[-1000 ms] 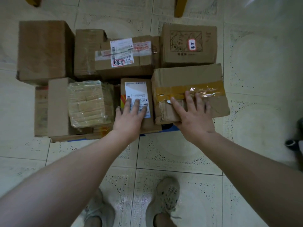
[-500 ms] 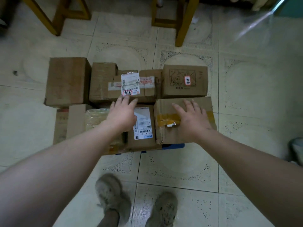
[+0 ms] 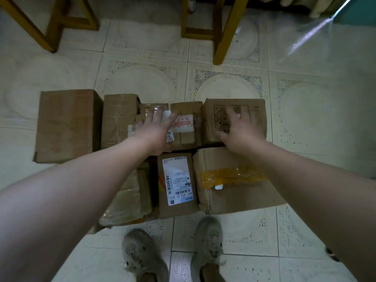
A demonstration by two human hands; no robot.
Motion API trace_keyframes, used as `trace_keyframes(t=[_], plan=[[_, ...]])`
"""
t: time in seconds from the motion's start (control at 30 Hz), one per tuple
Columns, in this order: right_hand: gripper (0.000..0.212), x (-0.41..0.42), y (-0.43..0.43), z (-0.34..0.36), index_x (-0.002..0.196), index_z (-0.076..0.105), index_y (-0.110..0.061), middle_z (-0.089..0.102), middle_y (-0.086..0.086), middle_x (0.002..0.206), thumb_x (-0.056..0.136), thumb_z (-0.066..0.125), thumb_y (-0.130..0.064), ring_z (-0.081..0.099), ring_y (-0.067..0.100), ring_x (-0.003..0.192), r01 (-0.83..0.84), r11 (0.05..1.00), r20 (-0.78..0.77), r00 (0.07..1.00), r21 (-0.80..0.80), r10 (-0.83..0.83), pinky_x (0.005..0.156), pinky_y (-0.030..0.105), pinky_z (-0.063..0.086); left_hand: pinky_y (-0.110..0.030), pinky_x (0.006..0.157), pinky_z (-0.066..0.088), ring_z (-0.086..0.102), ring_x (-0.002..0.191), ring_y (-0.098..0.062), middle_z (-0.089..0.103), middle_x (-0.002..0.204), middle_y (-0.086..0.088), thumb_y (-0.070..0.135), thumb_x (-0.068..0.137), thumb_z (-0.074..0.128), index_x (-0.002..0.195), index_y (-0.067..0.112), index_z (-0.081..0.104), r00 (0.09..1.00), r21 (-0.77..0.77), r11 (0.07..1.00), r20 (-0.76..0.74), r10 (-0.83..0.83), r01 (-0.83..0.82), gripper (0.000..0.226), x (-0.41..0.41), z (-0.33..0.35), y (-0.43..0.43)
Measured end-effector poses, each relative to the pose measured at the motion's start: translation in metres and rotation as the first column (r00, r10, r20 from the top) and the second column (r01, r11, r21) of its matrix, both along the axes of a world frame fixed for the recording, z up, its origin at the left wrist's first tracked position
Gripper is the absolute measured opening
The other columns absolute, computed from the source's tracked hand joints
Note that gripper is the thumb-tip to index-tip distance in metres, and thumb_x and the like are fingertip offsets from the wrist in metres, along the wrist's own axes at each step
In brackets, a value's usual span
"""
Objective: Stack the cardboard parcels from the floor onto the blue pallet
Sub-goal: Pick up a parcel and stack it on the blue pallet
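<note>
Several cardboard parcels sit packed together on the floor in front of me; the blue pallet under them is hidden. My left hand (image 3: pixel 153 132), fingers spread, is over the taped parcel with white labels (image 3: pixel 186 127) in the back row. My right hand (image 3: pixel 240 129), also spread, is over the parcel with a printed drawing (image 3: pixel 258 115) at the back right. Both hands are blurred and hold nothing. In the front row lie a parcel with a white shipping label (image 3: pixel 177 182) and one with yellow tape (image 3: pixel 234 180). A plastic-wrapped bundle (image 3: pixel 128 198) lies at the front left.
A large plain box (image 3: pixel 65 125) stands at the far left, a taller one (image 3: pixel 118 119) beside it. Wooden furniture legs (image 3: pixel 225 31) rise behind the parcels, more legs (image 3: pixel 46 23) at the back left. My two shoes (image 3: pixel 175 253) stand on the tiled floor just before the stack.
Both hands have moved from the front-row parcels forward to the back row. The view has tilted up, showing more floor and the furniture legs.
</note>
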State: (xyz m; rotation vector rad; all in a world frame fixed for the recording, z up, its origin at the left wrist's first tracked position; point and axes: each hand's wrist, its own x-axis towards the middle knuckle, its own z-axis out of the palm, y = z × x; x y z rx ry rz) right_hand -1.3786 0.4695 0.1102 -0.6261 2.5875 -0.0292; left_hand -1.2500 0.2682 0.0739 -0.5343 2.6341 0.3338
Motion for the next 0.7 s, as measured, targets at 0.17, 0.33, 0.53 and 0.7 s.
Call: trace_keyframes(t=[0.17,0.33,0.53,0.7], plan=[[0.084,-0.014,-0.006,-0.029,0.149,-0.004,-0.045,-0.014,0.002,0.160,0.086,0.048,-0.065,-0.014,0.037,0.144,-0.003,1.000,0.102,0.995,0.016,0.001,0.112,0.061,0.003,-0.061,0.109,0.010,-0.010,0.143,-0.034,-0.019,0.156,-0.002,0.044,0.063,0.081,0.137,0.047,-0.026,0.994,0.016,1.000,0.113,0.013,-0.015,0.130,-0.007,-0.023,-0.010],[0.081,-0.005,-0.004,-0.033,0.147,-0.008,-0.049,-0.016,-0.002,0.160,0.086,0.043,-0.067,-0.012,0.037,0.144,-0.094,0.994,0.092,0.992,0.046,0.090,0.112,0.061,0.009,-0.060,0.109,0.012,-0.005,0.143,-0.036,-0.016,0.157,-0.003,0.046,0.066,0.078,0.140,0.048,-0.020,0.993,-0.029,0.999,0.120,-0.013,0.016,0.123,-0.004,-0.024,-0.007],[0.079,-0.006,-0.010,-0.023,0.148,-0.008,-0.045,-0.016,0.002,0.160,0.089,0.042,-0.064,-0.012,0.038,0.144,-0.112,0.990,0.115,0.988,0.087,0.102,0.113,0.059,0.007,-0.057,0.111,0.003,-0.018,0.141,-0.030,-0.024,0.154,0.000,0.061,0.068,0.069,0.141,0.045,-0.021,0.985,0.055,0.998,0.172,0.033,-0.043,0.117,-0.004,-0.010,-0.007],[0.081,0.013,-0.036,-0.003,0.150,-0.005,-0.036,-0.004,0.007,0.160,0.090,0.045,-0.059,-0.008,0.033,0.145,-0.277,0.961,-0.023,0.961,-0.010,0.277,0.114,0.053,0.001,-0.052,0.113,0.005,-0.006,0.144,-0.025,-0.002,0.159,-0.004,0.072,0.079,0.040,0.149,0.035,0.003,0.981,-0.063,0.979,-0.043,0.191,-0.193,0.087,0.027,0.015,-0.052]])
